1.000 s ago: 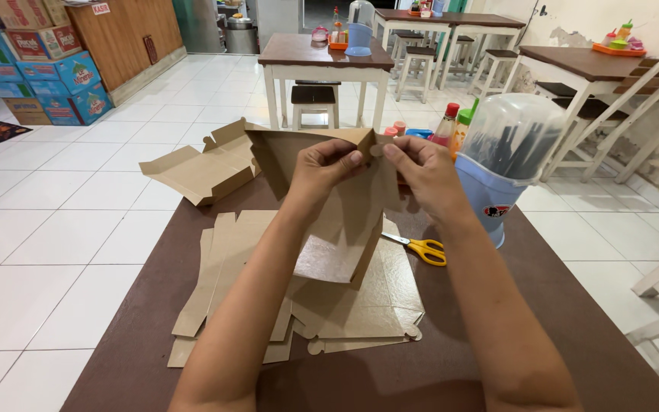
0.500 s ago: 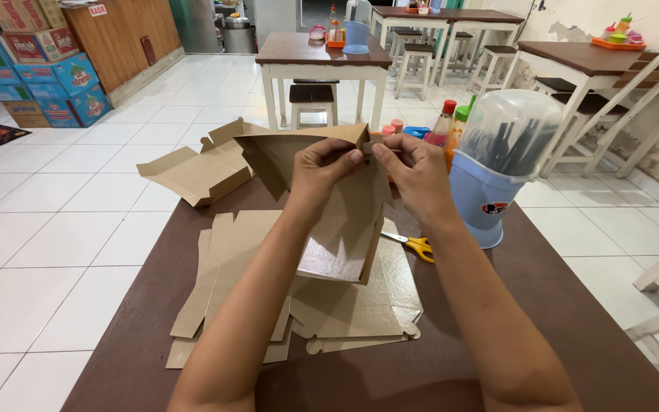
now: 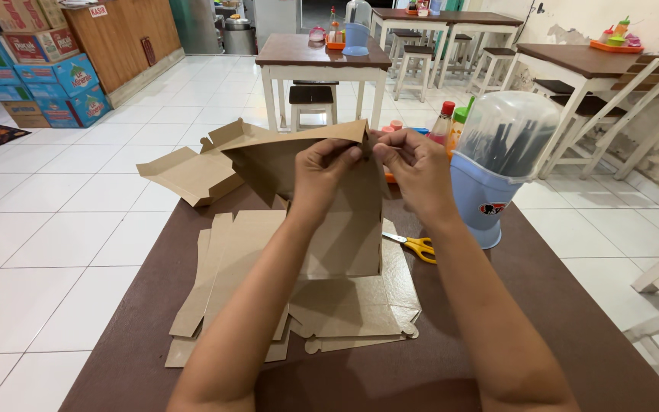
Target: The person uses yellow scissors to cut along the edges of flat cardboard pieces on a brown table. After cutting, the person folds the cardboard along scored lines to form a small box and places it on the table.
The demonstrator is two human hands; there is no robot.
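- Table [image 3: 497, 336]: dark brown, runs away toward 12 o'clock. Both forearms come in from 6.
- Nearest, at 6 to 7 o'clock of the hands: flat blanks [image 3: 238, 282], unfolded brown card, lying overlapped on the table.
- Scissors [image 3: 415, 246], yellow handles, flat on the table at 4 o'clock of the hands, just right of the blanks, apart from both hands.
- Box [image 3: 329, 206]: one blank held up off the table, part folded, long axis running up and down, lower edge hanging just over the flat blanks.
- Left hand [image 3: 323, 169]: grip pinched shut on the box's top edge, thumb toward the viewer.
- Right hand [image 3: 413, 164]: grip narrow, fingertips nipping the same top corner from 3 o'clock.
- The two pinches almost meet at the corner; neither hand is clearly nearer.
- Tub [image 3: 497, 164]: blue with a clear dome lid, at 3 o'clock, near the right hand, not touching.
- Bottles [image 3: 451, 122] behind the tub, at 1 o'clock.
- Folded box [image 3: 192, 172] open at 10 o'clock, on the table's far corner.
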